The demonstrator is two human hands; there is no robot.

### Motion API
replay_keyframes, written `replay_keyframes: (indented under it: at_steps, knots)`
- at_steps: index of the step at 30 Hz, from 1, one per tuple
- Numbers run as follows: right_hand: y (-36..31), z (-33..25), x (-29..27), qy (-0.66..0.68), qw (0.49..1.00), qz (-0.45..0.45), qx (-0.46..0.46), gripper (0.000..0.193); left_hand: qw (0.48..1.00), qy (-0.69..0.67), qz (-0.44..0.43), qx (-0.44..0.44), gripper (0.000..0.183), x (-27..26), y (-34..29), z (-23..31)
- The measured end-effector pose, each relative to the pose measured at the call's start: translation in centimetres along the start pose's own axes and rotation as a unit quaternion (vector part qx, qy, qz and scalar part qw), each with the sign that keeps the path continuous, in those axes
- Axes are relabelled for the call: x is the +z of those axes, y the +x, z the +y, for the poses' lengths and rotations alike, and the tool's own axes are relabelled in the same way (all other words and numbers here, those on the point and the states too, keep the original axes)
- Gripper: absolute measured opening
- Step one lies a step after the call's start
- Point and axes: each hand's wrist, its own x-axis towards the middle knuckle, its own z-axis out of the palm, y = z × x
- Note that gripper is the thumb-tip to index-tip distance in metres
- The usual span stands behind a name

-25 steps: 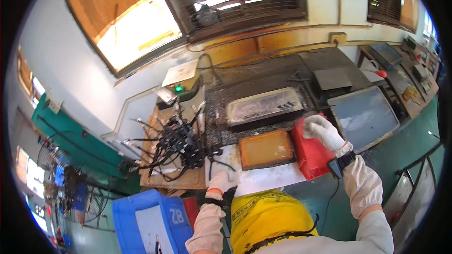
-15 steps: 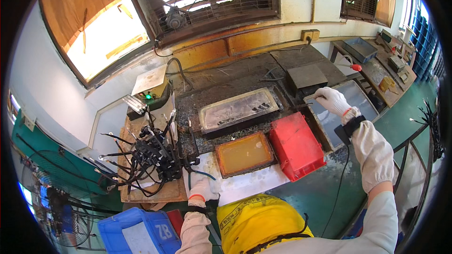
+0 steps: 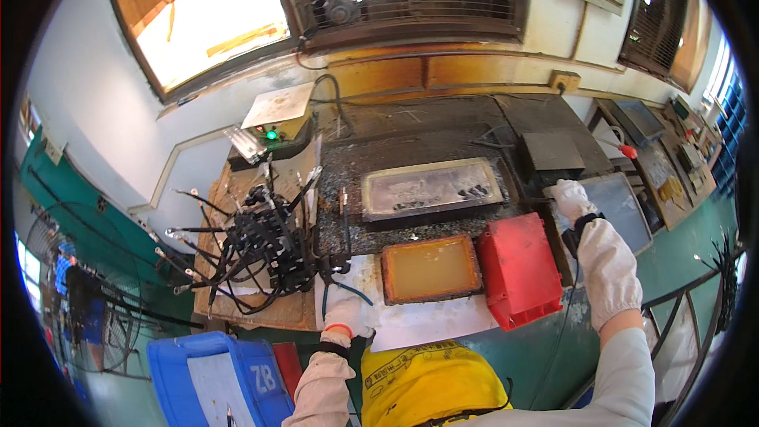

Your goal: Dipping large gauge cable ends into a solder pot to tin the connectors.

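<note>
My left hand (image 3: 348,315), in a white glove, is closed at the near edge of the bench around dark teal-handled pliers (image 3: 338,285). By the pliers' head a black cable (image 3: 345,229) stands upright, its metal end on top. A tangled pile of black cables with metal lugs (image 3: 273,245) lies just to the left. My right hand (image 3: 571,199), also gloved, is over the far left corner of a grey tray (image 3: 613,198). Its fingers are curled, and what they hold, if anything, is hidden. A red plastic bin (image 3: 522,269) stands next to that tray.
A rust-rimmed pan of yellowish liquid (image 3: 431,269) sits on white paper, in front of a rectangular metal-topped pot (image 3: 431,187). A box with a green light (image 3: 277,122) stands back left. A blue crate (image 3: 178,364) is below the bench; a dark metal box (image 3: 551,156) is behind the tray.
The whole view has shifted and turned. My right hand has come slightly closer to the red bin, at the tray's corner. My left hand stays at the pliers.
</note>
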Motion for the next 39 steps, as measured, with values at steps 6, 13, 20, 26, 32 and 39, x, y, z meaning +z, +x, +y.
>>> replay_keyframes:
  at_steps: [6,13,20,26,32,39]
  knots:
    - [2.0,-2.3,-5.5,0.451,0.860,-0.060,0.229,0.022,1.000,0.005,-0.022,-0.013,0.068,-0.6,0.0,0.4]
    - [3.0,-4.3,-3.9,0.695,0.682,-0.059,0.220,0.020,1.000,0.013,-0.019,-0.009,0.061,-0.2,0.1,0.3]
    - [4.7,-0.3,-10.2,0.461,0.861,0.085,0.199,0.024,0.999,0.029,-0.008,0.021,0.056,1.2,1.6,0.2]
    - [7.0,-9.6,-16.4,0.681,0.724,0.066,0.090,0.025,1.000,0.007,-0.014,0.010,0.054,-0.4,0.3,0.8]
    - [10.4,-20.0,-15.6,0.731,0.683,-0.013,0.007,0.025,1.000,0.017,-0.002,0.014,0.047,1.4,1.4,0.2]
    - [12.0,-25.2,-13.7,0.659,0.752,-0.017,-0.009,0.026,0.999,0.010,-0.031,0.003,0.043,0.3,0.8,1.2]
